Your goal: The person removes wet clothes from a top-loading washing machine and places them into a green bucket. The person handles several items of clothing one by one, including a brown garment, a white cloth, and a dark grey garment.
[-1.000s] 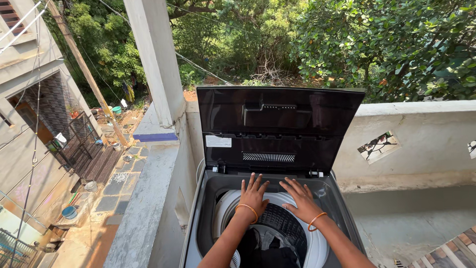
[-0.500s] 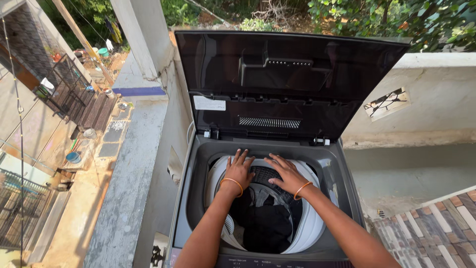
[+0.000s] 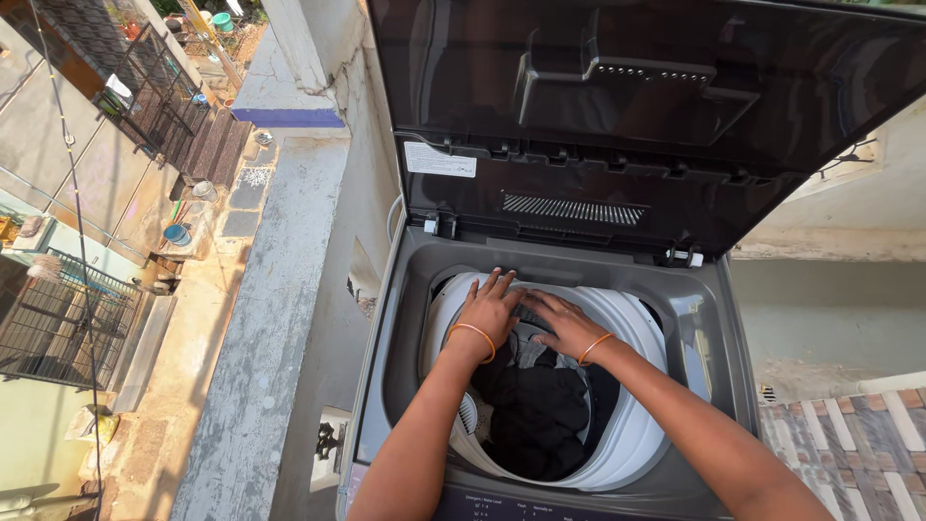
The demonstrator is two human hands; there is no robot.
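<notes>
Reaching into the open washing machine [image 3: 405, 318], the left hand [image 3: 492, 311] and right hand [image 3: 564, 326] lay flat, fingers spread, gripping nothing, while dark clothes [image 3: 535, 415] just below them remained unlifted in the drum.

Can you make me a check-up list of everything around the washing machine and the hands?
Surface: grey top of the washing machine, bare around the white tub ring.
Job's things: dark clothes lie in the tub; lid stands open.
Clutter: nothing seen on the machine top.
Hands: left hand and right hand lie open and flat at the far side of the tub, each with an orange bangle.
Cables: a thin wire hangs over the yard at left.
Surroundings: concrete parapet, yard below, tiled floor at right.
</notes>
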